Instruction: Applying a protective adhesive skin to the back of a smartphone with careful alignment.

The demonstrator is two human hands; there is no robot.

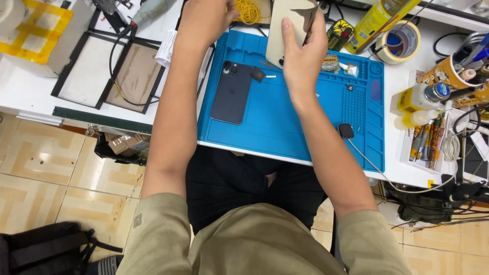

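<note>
My right hand (303, 56) grips a pale gold phone (285, 25) held upright over the far edge of the blue work mat (285, 122). My left hand (206, 18) reaches past the mat's far left corner toward a bunch of yellow rubber bands (248, 10); its fingers are partly out of view. A dark phone (232, 92) lies back-up on the left part of the mat. A small black square part (257, 75) lies beside it.
A tape roll (402, 42), a yellow can (374, 20), bottles (415, 99) and a cup of tools (448, 74) crowd the right side. A small square charger puck (346, 131) with a white cable sits at the mat's right. Black frames (119, 71) lie left.
</note>
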